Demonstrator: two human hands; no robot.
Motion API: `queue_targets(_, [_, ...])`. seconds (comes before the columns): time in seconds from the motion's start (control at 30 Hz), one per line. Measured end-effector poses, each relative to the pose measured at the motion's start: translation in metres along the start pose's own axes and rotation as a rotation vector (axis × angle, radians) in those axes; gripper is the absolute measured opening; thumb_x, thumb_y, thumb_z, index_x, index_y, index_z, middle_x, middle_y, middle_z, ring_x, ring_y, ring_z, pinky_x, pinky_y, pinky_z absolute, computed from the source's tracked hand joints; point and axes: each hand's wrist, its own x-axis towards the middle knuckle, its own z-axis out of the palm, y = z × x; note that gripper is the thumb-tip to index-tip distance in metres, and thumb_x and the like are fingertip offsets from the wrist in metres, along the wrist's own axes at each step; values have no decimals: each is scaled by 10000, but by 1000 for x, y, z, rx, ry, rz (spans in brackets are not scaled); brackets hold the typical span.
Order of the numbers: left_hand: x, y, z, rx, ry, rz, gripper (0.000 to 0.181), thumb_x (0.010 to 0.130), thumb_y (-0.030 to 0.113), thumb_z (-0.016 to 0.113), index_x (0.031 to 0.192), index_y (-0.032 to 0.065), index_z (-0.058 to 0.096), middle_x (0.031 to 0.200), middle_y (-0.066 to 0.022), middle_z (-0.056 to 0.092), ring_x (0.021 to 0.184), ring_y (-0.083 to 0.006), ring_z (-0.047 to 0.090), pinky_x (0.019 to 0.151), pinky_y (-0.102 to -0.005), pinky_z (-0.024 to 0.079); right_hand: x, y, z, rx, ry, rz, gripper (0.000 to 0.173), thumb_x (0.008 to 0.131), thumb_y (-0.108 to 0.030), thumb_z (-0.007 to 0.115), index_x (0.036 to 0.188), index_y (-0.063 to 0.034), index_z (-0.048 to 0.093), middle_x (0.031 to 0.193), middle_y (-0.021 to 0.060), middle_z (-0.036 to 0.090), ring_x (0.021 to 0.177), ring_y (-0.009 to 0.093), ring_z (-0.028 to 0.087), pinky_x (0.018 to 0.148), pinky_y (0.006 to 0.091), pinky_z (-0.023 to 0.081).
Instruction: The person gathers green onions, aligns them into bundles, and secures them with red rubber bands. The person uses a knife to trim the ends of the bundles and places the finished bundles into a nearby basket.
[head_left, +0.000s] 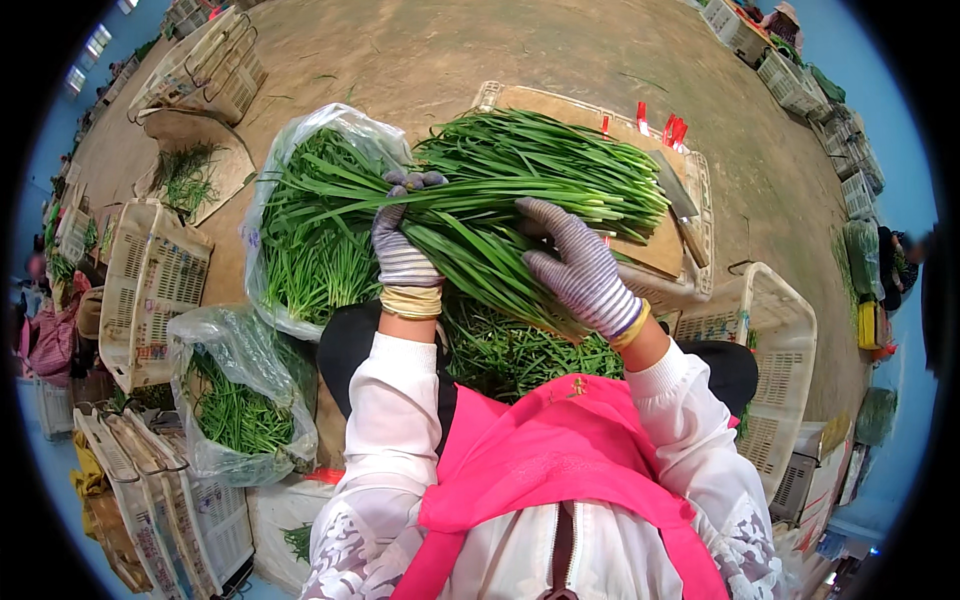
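My left hand (407, 240), in a striped knit glove, is closed around a bundle of long green leafy stalks, which look like garlic chives (480, 196). The stalks fan out from it to the right. My right hand (574, 262), gloved alike, has its fingers apart against the right part of the bundle; whether it grips any stalks is unclear. Behind lies a thick pile of the same greens (555, 150) on a board (660, 251) over an upturned plastic crate (701, 225). A knife (681, 196) rests at the pile's right end, near red strips (673, 131).
A clear plastic bag (259, 217) of greens stands left of my left hand, with a smaller bag (300, 420) nearer me. Crates (154, 285) stand at the left, another (784, 360) at the right. Loose greens (517, 352) lie between my knees. People work at the far edges.
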Motion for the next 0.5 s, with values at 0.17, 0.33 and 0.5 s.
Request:
queue_targets(0.17, [0, -4, 3, -33, -8, -19, 236, 830, 51, 702, 1044, 114, 624, 924, -38, 646, 1004, -235, 581, 1013, -436, 426, -1, 6, 1, 50, 79, -89, 377, 860, -93, 636, 1232, -47, 594, 1056, 162, 665, 976, 348, 618, 913, 423, 481])
queue_targets(0.33, [-2, -8, 5, -22, -13, -40, 262, 823, 49, 709, 1048, 154, 627, 934, -19, 629, 1036, -213, 563, 1017, -433, 417, 5, -7, 1, -271, 30, -55, 235, 874, -174, 652, 1063, -35, 671, 998, 157, 635, 942, 318, 600, 857, 408, 476])
queue_targets(0.5, [-1, -4, 6, -123, -44, -74, 237, 824, 41, 691, 1017, 170, 643, 953, -5, 627, 1038, -201, 556, 1029, -419, 407, -4, 11, -2, 684, 189, 200, 127, 947, -111, 598, 1004, -6, 641, 934, 73, 666, 847, 153, 632, 765, 274, 513])
